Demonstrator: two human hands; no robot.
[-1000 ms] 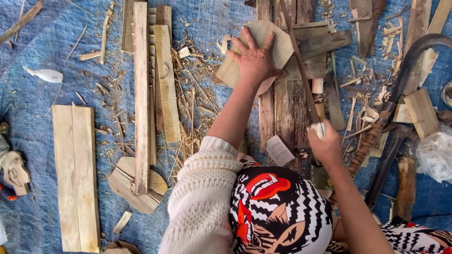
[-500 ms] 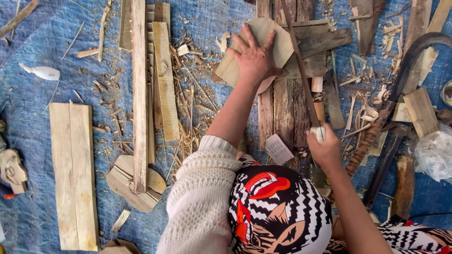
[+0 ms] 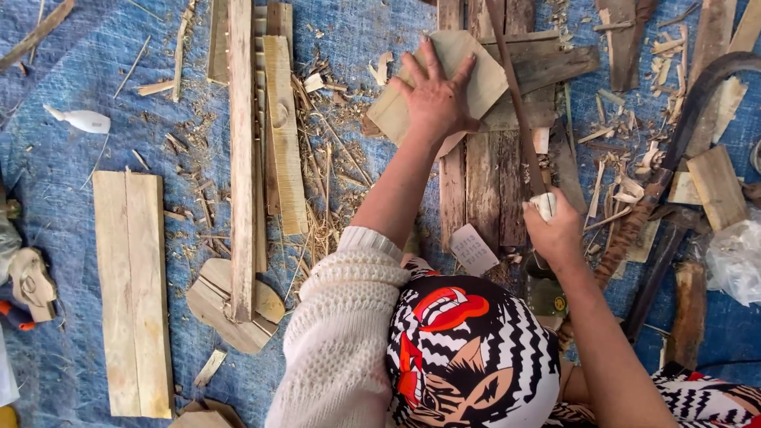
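My left hand [image 3: 434,99] lies flat, fingers spread, pressing on a pale flat wooden piece [image 3: 476,67] with angled corners. The piece rests on weathered dark boards [image 3: 485,182]. My right hand [image 3: 556,231] is closed around the white-wrapped handle [image 3: 545,204] of a long thin blade [image 3: 511,87]. The blade runs up and slightly left along the right edge of the wooden piece. A cream knitted sleeve [image 3: 341,333] and a patterned headscarf [image 3: 468,357] fill the bottom of the view.
A blue tarp [image 3: 71,71] strewn with shavings covers the ground. Two pale planks [image 3: 131,293] lie at left, and a long plank [image 3: 242,158] crosses a rounded cut piece [image 3: 226,317]. A curved dark tool [image 3: 697,87], wood offcuts and a white plastic bag [image 3: 733,261] sit at right.
My right hand with the blade has shifted slightly upward. My left hand stays pressed on the pale wooden piece.
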